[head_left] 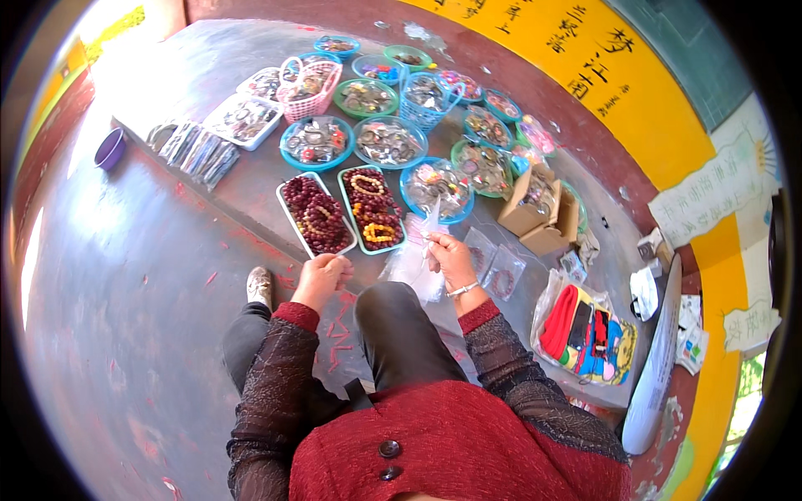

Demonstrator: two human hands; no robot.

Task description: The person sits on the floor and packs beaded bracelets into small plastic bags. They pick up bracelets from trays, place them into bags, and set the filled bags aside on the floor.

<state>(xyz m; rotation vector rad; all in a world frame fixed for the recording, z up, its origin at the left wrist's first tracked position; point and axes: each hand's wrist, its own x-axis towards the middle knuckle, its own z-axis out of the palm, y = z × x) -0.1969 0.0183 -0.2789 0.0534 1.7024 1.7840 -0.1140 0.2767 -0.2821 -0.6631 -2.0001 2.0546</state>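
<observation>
My right hand [451, 260] is closed, its fingertips pinching a small clear plastic bag [431, 222] that stands up from them. My left hand [322, 280] is curled shut at the near edge of a white tray [281, 200] of dark red bead bracelets [312, 210]; whatever its fingers hold, if anything, is too small to make out. Beside that tray, a pale green tray [404, 237] has more dark red bracelets [368, 194] and a few yellow bead ones [380, 232]. Flat clear bags [408, 265] lie between my hands, and a bagged bracelet [504, 280] lies right of my right hand.
Several blue and green bowls [288, 157] and pink and blue baskets [311, 107] of bagged trinkets stand behind the trays. An open cardboard box [522, 219] and a bag of colourful cloth items [585, 330] sit at right. A purple bowl [110, 150] is at far left.
</observation>
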